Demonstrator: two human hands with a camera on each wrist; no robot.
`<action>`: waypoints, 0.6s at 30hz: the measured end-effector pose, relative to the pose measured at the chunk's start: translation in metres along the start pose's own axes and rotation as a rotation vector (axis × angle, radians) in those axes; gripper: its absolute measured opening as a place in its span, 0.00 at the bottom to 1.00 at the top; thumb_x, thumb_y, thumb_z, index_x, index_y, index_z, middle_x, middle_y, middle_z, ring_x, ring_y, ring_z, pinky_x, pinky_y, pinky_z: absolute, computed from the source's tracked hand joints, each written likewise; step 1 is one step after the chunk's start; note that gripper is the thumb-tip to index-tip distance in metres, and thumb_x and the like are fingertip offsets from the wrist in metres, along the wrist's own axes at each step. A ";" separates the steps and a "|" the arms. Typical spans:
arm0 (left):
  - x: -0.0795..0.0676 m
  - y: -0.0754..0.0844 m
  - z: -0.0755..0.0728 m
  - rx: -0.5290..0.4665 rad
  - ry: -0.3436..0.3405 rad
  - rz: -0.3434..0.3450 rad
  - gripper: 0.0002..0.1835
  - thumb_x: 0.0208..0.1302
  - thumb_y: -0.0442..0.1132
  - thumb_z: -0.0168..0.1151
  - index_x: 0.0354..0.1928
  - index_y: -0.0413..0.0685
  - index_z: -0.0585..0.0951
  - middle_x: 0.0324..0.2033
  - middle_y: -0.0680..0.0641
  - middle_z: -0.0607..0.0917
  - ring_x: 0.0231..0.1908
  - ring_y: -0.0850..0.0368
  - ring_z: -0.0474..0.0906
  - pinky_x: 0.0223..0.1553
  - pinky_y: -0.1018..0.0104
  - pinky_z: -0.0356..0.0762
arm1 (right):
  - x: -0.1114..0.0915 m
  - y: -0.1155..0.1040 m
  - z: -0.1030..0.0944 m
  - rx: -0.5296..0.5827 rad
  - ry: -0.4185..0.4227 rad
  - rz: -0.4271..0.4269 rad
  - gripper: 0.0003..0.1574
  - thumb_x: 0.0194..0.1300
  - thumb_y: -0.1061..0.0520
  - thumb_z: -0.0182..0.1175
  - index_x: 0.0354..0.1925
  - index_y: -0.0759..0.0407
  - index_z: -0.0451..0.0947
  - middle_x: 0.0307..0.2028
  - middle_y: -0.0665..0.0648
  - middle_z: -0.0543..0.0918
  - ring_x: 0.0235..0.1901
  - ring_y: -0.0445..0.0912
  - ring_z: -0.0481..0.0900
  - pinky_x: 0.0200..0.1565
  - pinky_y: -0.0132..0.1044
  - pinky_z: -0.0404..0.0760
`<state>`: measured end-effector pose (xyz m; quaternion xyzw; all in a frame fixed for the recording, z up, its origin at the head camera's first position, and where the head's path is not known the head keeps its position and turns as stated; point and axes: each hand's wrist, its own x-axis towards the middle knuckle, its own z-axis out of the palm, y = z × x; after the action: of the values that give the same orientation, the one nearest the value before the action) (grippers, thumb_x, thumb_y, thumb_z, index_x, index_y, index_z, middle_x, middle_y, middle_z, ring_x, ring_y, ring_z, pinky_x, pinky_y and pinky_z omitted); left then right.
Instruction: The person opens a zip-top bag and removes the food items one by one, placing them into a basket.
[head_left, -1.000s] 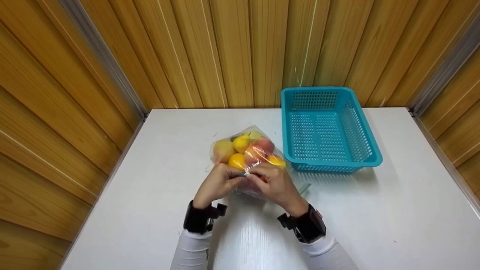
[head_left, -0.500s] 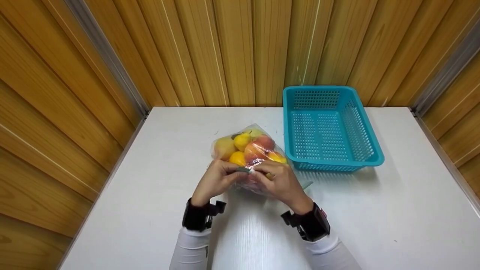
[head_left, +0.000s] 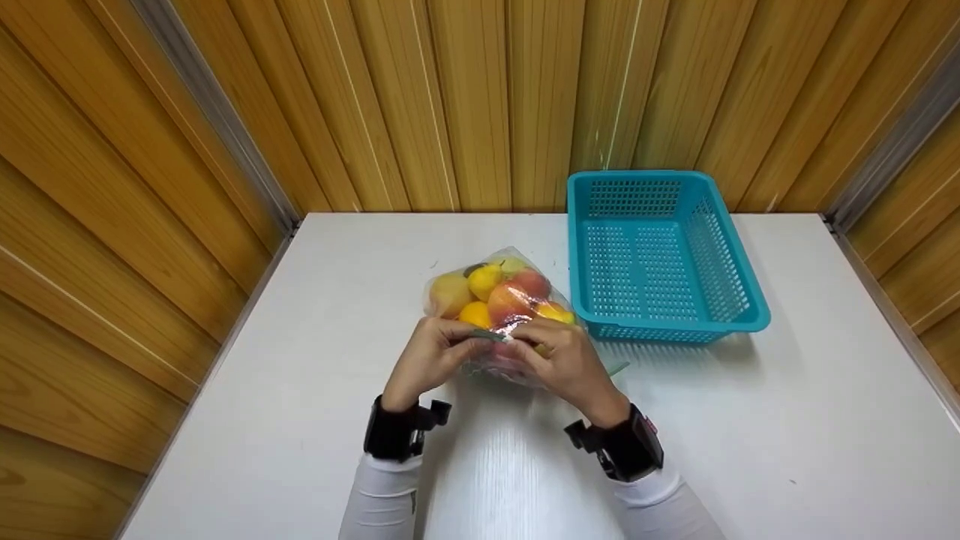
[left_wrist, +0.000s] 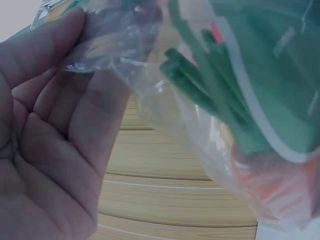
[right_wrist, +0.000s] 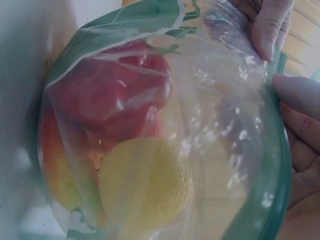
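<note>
A clear zip bag (head_left: 546, 291) full of fruit lies at the middle of the table. Through its film show a yellow pear (head_left: 486, 280), an orange (head_left: 475, 314) and a reddish peach (head_left: 510, 302). My left hand (head_left: 427, 358) pinches the bag's dark green zip edge (head_left: 489, 334) between thumb and forefinger. Close beside it, my right hand (head_left: 566, 367) pinches the same edge. In the right wrist view, the green edge (right_wrist: 280, 180) runs past the thumb, and a glossy red item (right_wrist: 110, 82) sits above a yellow round fruit (right_wrist: 142, 185). Green stalks (left_wrist: 210, 92) appear inside, in the left wrist view.
A teal plastic basket (head_left: 667, 326) with perforated sides stands right of the bag, its interior visible from above. The white table (head_left: 322, 300) meets wood-patterned panels (head_left: 465, 112) at the back. Further panels rise on the left and right.
Both hands have stayed on the zip edge, with small shifts. My fingertips have drawn a little apart, and more of the dark green strip shows between them. The basket stays put.
</note>
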<state>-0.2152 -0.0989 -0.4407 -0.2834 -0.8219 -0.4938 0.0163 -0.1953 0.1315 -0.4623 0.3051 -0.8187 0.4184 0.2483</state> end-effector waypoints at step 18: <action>-0.001 -0.002 -0.001 -0.029 0.126 0.027 0.06 0.70 0.30 0.73 0.44 0.34 0.94 0.39 0.37 0.96 0.35 0.67 0.84 0.41 0.75 0.86 | 0.001 0.004 -0.003 -0.034 0.048 -0.025 0.05 0.65 0.70 0.74 0.40 0.69 0.92 0.38 0.64 0.94 0.37 0.56 0.93 0.41 0.51 0.94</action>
<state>-0.2158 -0.1005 -0.4419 -0.2629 -0.8081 -0.5223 0.0707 -0.1984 0.1353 -0.4619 0.3008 -0.8157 0.4084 0.2781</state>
